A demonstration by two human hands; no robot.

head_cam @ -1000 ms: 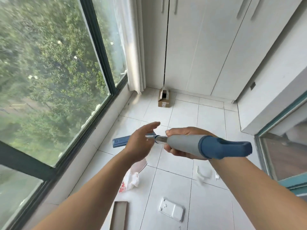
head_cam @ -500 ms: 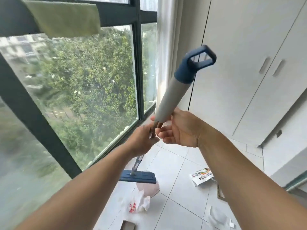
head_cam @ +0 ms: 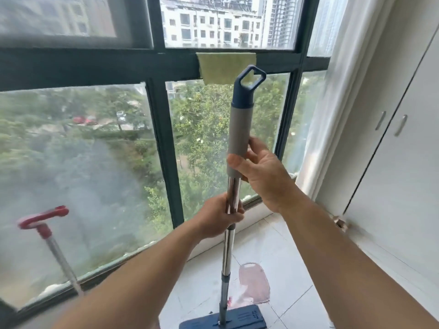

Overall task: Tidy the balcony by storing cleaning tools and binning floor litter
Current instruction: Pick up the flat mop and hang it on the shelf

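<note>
We hold mop (head_cam: pixel 229 233) upright: left hand (head_cam: pixel 217 219) grips pole, right hand (head_cam: pixel 259 172) grips grey handle. Mop head cut off at bottom.

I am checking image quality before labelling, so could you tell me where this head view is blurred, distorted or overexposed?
Head view: daylight backlights the scene; the curtain looks washed out. The red-handled tool at the left edge is motion-blurred, while the mop handle and both hands are fairly sharp. Wide-angle distortion bends the window frame and stretches the forearms.
</note>
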